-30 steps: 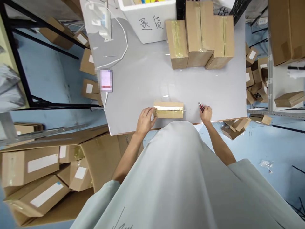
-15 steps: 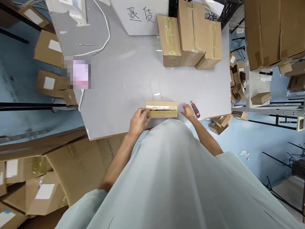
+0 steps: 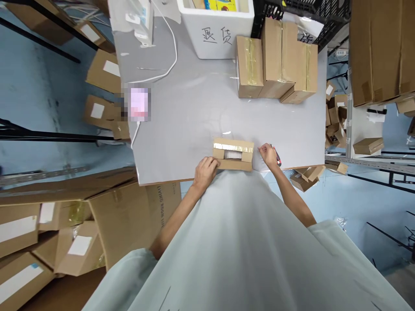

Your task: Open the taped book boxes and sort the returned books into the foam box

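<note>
The grip of your left hand (image 3: 205,175) is pressed together at the left end of the near flap (image 3: 235,165) of the small carton (image 3: 247,156), pinching its edge. Your right hand (image 3: 268,154) is just to the right of that carton and apart from it, the fingers curled in; you cannot tell from this view whether they pinch anything. The red and black cutter (image 3: 278,160) shows beyond that hand, partly covered by it. The small carton sits at the near edge of the desk (image 3: 194,108), right in front of your shirt (image 3: 240,224). Its top is open — the far flap (image 3: 233,145) carries a shiny strip of tape, two short flaps fold in at the ends, and something white (image 3: 232,154) shows in the gap. Farther back on the right, three taped cartons (image 3: 279,56) stand side by side, next to a white bin (image 3: 215,36) with handwritten characters on its front. A black crate (image 3: 337,19) is behind them. On the left of the desk are a white power strip (image 3: 144,26) and a white cable (image 3: 176,45). Beside you, lower left, a big carton (image 3: 119,220) holds several parcels (image 3: 69,255) with white labels.
</note>
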